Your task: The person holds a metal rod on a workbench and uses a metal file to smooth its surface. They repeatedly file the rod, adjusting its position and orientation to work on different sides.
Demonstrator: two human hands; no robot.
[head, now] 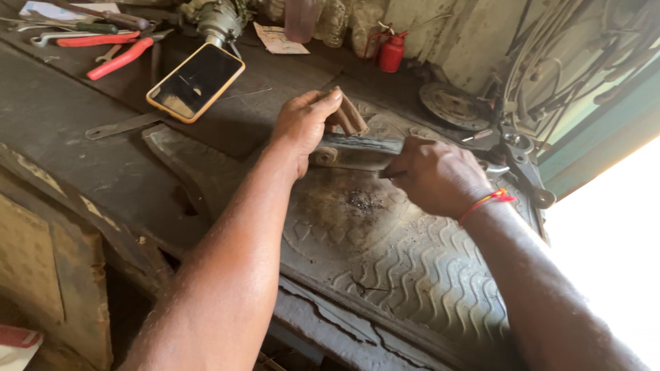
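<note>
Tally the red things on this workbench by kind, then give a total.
Red-handled pliers: 1
Red-handled tool behind the pliers, kind unclear: 1
Red oil can: 1
Red thread band on the right wrist: 1
Total: 4

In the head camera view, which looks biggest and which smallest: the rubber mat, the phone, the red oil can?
1. Rubber mat: by far the largest, and also nearest the camera.
2. Phone.
3. Red oil can: smallest, though it stands farthest back, which shrinks it somewhat.
</note>
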